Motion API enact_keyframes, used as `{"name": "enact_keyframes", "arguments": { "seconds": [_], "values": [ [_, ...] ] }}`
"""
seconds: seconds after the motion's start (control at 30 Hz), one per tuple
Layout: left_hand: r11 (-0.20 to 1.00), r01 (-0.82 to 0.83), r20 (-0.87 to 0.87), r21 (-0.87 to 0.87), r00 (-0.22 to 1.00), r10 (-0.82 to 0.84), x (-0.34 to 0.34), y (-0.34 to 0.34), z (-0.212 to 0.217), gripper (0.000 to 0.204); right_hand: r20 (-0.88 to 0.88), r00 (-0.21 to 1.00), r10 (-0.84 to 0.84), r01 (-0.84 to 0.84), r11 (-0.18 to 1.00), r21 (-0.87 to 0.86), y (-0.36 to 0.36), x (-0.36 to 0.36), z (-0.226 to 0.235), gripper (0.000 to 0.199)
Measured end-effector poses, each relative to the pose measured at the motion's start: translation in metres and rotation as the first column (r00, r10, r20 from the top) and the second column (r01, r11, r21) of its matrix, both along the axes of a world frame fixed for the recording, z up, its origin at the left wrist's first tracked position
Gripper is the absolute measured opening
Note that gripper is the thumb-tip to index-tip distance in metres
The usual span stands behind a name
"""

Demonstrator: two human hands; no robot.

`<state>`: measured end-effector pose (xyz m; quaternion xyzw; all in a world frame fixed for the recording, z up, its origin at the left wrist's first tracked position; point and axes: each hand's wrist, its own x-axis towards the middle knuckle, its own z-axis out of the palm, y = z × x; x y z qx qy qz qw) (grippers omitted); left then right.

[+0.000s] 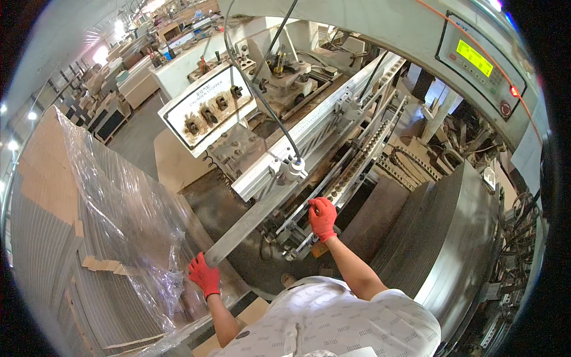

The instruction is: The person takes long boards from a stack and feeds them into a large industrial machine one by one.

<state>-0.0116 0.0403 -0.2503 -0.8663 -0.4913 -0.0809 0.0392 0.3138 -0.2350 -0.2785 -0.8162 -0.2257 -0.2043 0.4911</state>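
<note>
My left hand (204,275), in a red glove, is closed around the near end of a long narrow grey board (241,231). The board runs away from me into a woodworking machine, along its white aluminium rail (321,128) and under a metal clamp cylinder (291,169). My right hand (323,219), also red-gloved, is at the near end of a toothed metal rail (351,184) on the machine. Its fingers are curled together, and what they hold, if anything, is hidden.
To the left stand tall stacks of panels (41,214), partly covered with clear plastic film (128,208). A stack of dark boards (440,232) is at my right. A white box with knobs (208,110) overhangs the machine, and a control panel (482,65) with a lit screen is upper right.
</note>
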Motion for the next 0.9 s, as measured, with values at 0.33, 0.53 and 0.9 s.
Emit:
{"name": "enact_keyframes", "arguments": {
  "seconds": [0.33,0.53,0.9],
  "values": [
    [0.999,0.026,0.009,-0.047,1.0,-0.026,0.0,0.005,-0.001,0.069,0.023,1.0,-0.005,0.003,0.999,0.054,-0.003,0.001,0.002,0.019],
    [0.999,0.015,-0.005,-0.047,1.0,-0.016,0.0,0.005,0.001,0.069,0.049,0.999,-0.012,0.009,0.998,0.067,-0.004,-0.001,0.003,0.02],
    [0.966,0.247,0.031,-0.072,0.969,-0.245,0.015,0.005,0.004,0.074,-0.021,0.999,0.027,-0.027,1.0,0.0,-0.006,-0.004,0.01,0.015]
  ]
}}
